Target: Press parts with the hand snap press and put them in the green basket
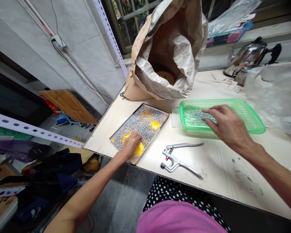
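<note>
Many small silvery metal pieces, like pins or screws, lie scattered in a shallow rectangular tray with a yellow bottom. My left hand rests in the tray's near part, its fingers curled together among the pieces; what they hold is hidden. Over a green perforated plastic basket hovers my right hand, thumb and forefinger apart with nothing visible between them. A heap of similar metal pieces lies at the basket's left end, beside the fingertips. Between both containers, metal hand pliers lie with their handles spread.
A large open paper sack stands at the back of the table. A metal kettle and clear plastic bags are at the back right. The table's left edge borders a perforated metal upright.
</note>
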`<state>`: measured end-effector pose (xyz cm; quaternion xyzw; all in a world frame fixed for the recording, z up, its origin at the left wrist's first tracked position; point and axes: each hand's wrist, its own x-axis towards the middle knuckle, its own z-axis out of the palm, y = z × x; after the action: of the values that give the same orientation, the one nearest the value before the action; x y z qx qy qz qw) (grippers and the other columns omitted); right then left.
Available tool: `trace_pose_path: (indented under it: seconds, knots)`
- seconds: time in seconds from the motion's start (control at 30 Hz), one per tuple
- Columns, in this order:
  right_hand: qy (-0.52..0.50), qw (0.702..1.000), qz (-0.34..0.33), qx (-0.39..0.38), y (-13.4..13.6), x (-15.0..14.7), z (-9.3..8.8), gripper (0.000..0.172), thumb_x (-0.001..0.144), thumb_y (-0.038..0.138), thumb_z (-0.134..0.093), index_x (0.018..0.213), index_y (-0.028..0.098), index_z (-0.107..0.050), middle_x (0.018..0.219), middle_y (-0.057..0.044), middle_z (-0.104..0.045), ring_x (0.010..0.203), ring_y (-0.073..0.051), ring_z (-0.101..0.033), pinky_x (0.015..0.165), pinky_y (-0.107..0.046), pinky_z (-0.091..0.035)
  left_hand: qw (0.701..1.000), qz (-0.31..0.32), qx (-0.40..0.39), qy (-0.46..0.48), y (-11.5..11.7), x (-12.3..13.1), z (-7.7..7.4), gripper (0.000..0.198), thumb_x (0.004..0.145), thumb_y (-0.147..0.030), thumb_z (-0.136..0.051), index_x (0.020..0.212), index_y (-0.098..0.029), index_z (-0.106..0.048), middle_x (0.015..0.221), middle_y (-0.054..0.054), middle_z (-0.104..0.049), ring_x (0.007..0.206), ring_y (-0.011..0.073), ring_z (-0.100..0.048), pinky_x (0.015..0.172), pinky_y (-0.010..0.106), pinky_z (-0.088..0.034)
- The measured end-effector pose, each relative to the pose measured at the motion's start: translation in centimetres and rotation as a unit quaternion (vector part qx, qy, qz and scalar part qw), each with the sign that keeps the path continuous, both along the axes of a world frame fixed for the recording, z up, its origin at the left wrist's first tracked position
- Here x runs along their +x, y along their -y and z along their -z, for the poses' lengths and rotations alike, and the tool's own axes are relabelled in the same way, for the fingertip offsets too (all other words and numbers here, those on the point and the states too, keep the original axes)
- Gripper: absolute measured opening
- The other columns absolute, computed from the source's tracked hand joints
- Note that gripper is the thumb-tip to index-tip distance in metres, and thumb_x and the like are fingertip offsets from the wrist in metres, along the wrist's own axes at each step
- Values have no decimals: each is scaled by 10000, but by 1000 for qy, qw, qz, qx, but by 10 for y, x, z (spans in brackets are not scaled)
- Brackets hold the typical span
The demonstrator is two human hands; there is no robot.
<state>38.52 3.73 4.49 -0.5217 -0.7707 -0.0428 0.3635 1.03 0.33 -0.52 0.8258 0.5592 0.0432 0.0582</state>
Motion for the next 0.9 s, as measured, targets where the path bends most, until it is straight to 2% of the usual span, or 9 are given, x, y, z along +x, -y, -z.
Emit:
trace_pose_path:
  seconds: [0.1,0.2,0.23,0.37,0.43,0.5,0.63,0.77,0.9]
  knots:
    - [44,998,-17,-45,23,-4,14,283,968,356,-440,1116,209,-631,1030,-109,-602,875,-239,-603,716,-374,-498,1000,9,-1,-13,-1,-1,1,226,946,-183,-426,868,-159,-637,918,86,-635,911,205,-557,834,325,-456]
    - [61,977,-131,-154,66,-29,38,252,986,307,-411,1072,205,-624,967,-81,-614,825,-194,-620,709,-323,-506,999,-17,-4,27,-1,-7,1,225,932,-188,-429,842,-161,-634,895,85,-650,890,203,-575,835,324,-457]
    - [68,968,-147,-192,80,-38,47,236,981,306,-426,1068,203,-620,960,-75,-613,815,-188,-622,707,-316,-507,998,-34,-7,46,0,-8,-1,211,920,-190,-442,839,-163,-635,886,83,-659,878,202,-584,830,324,-460]
    - [93,946,-138,-277,111,-52,72,179,947,294,-513,1057,188,-605,949,-65,-602,824,-192,-616,706,-309,-495,981,-121,-30,147,9,1,-17,156,858,-225,-518,869,-168,-662,900,72,-699,835,196,-627,805,316,-471]
    - [100,945,-129,-285,114,-50,77,143,955,268,-500,1005,187,-606,940,-62,-601,824,-184,-602,710,-299,-474,957,-161,-81,226,19,20,-27,164,830,-280,-567,889,-171,-674,864,54,-708,769,179,-638,745,292,-485]
    - [113,944,-129,-282,112,-47,77,151,967,246,-475,932,184,-608,923,-61,-603,810,-175,-584,705,-290,-446,918,-183,-176,306,32,46,-32,197,795,-328,-609,888,-167,-674,768,27,-691,652,151,-619,637,259,-485]
    - [164,944,-108,-265,105,-40,75,163,965,253,-495,885,180,-617,885,-57,-603,788,-178,-556,671,-290,-382,844,-190,-324,382,50,95,-20,203,741,-333,-656,829,-150,-654,625,-15,-624,514,106,-548,511,217,-444]
    - [187,947,-85,-247,103,-34,76,155,960,268,-512,898,190,-631,874,-54,-602,780,-178,-537,648,-295,-330,834,-217,-354,364,48,116,-1,215,729,-351,-674,757,-140,-642,544,-36,-570,447,81,-474,446,199,-381]
    - [186,948,-75,-247,103,-31,78,124,949,253,-533,902,199,-635,873,-46,-602,782,-178,-536,642,-299,-312,833,-224,-381,333,42,122,3,253,722,-382,-697,747,-133,-661,488,-58,-517,412,64,-415,414,189,-312]
